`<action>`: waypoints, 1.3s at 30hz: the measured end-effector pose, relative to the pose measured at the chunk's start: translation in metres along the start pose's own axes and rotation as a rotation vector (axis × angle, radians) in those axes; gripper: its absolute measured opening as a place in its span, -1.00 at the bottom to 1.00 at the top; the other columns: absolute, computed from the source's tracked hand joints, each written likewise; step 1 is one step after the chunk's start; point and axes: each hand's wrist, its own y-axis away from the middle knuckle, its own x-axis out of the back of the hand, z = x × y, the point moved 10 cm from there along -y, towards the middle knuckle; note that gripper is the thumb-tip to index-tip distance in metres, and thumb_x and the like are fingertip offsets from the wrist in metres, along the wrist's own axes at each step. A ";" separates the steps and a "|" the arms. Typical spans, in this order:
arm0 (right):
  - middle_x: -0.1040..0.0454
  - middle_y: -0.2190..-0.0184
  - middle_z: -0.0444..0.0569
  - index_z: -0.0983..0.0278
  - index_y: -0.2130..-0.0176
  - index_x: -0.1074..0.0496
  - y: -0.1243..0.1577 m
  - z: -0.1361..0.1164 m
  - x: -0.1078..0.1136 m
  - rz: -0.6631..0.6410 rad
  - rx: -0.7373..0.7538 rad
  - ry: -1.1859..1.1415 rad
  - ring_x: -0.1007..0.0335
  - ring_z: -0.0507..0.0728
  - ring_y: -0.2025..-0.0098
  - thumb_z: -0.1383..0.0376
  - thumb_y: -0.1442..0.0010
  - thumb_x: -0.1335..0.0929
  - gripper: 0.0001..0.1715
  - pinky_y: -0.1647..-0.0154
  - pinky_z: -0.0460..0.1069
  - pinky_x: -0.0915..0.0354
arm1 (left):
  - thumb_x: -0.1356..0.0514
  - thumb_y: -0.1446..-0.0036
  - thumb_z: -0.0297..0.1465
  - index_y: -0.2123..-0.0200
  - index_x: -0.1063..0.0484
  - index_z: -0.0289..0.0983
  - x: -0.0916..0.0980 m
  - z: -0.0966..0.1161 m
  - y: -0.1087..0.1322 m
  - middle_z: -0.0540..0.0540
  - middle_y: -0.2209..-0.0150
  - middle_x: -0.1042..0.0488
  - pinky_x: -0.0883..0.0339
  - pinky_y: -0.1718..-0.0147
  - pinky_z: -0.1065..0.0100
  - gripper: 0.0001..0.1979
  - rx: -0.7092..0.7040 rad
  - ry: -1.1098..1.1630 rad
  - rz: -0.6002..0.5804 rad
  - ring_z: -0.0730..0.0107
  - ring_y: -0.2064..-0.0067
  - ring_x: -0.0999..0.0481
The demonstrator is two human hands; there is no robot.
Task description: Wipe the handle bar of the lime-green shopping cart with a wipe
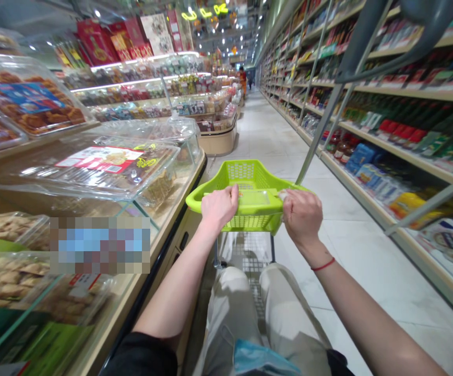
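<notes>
Straight ahead of my body stands a small shopping cart with a lime-green plastic basket (246, 171). My left hand (221, 205) is closed around the left part of its green handle (254, 198). On the right part of the same handle, my right hand (302, 213) is wrapped tight. Something small and whitish shows by the right thumb; I cannot make out what it is. Only a little of the basket's inside is visible, as the handle and hands cover the rest. A light blue face mask (263, 359) lies at my lap.
Close on the left runs a display counter (171, 245) with packaged snacks (112, 162) in clear boxes. Tall stocked shelves (414, 136) line the right, with a slanted grey metal pole (320, 133) in front. A tiled aisle (265, 125) leads forward; a distant person (242, 83) stands along it.
</notes>
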 end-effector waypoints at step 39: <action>-0.65 0.16 -0.01 0.24 0.20 -0.60 -0.013 0.010 -0.012 -0.211 0.190 -0.240 -0.54 0.14 0.12 0.25 -0.36 -0.19 -0.60 0.02 0.06 -0.34 | 0.22 -0.35 -0.07 0.15 -0.58 -0.15 0.005 -0.001 0.001 -0.18 0.33 -0.63 -0.36 0.25 0.20 -0.40 -0.071 -0.022 0.039 0.03 0.20 -0.63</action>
